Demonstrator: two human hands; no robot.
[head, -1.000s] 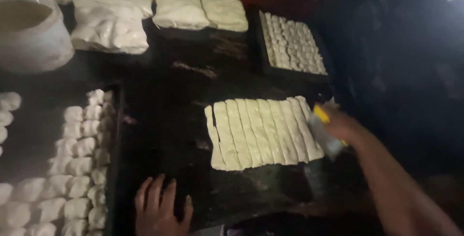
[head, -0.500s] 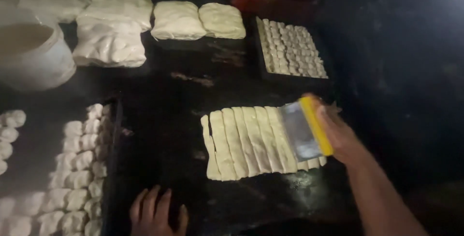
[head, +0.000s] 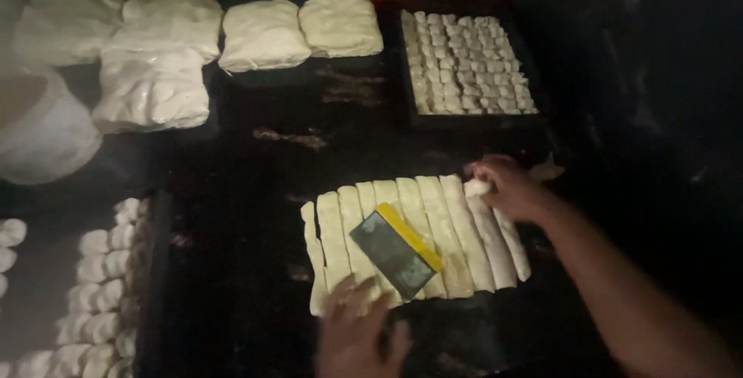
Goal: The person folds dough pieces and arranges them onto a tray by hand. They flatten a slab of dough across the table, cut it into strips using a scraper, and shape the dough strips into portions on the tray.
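Right hand (head: 507,187) pinches the far end of a dough strip (head: 495,231) — lifting it free — left hand (head: 357,331) flat, empty, steadying the strips beside the scraper (head: 395,250).

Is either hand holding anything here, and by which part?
The right hand grips the far end of a dough strip. The left hand rests on the strips' near edge, holding nothing; the scraper lies loose.

Dough strips (head: 418,239): about nine; scraper (head: 396,250): one; dough slabs (head: 263,35): five.
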